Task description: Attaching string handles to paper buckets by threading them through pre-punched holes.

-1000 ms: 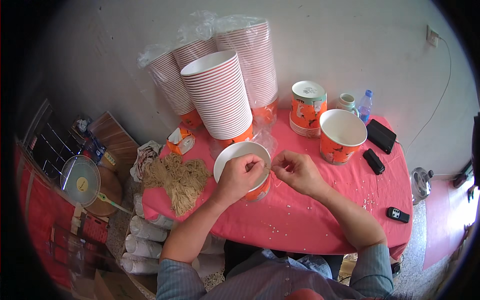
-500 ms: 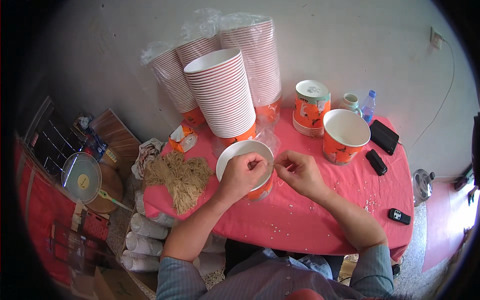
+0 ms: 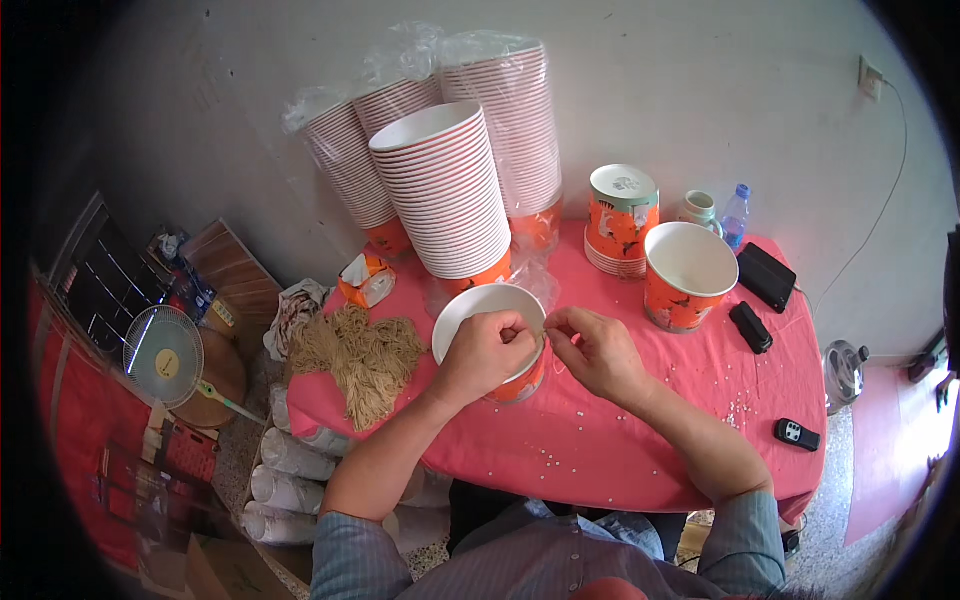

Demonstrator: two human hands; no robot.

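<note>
Red table (image 3: 600, 440) | left hand (image 3: 488, 352), right hand (image 3: 603, 352) at bucket (image 3: 495, 298) | fingers (image 3: 572, 320) pinched, contents unclear

The bucket (image 3: 485, 304) is orange and white, the tablecloth (image 3: 610, 445) pinkish red.

Pale grey wall (image 3: 680, 100), red-clothed table (image 3: 600, 450), speckled floor (image 3: 838, 475), bright light (image 3: 938, 410) at right

The left hand (image 3: 486, 350) pinches above an orange-and-white paper bucket (image 3: 520, 387), the right hand (image 3: 602, 352) pinching just beside it. Tan string (image 3: 365, 365) lies leftward on the bench (image 3: 600, 450); nested buckets (image 3: 445, 205) tower opposite, I notice.
</note>
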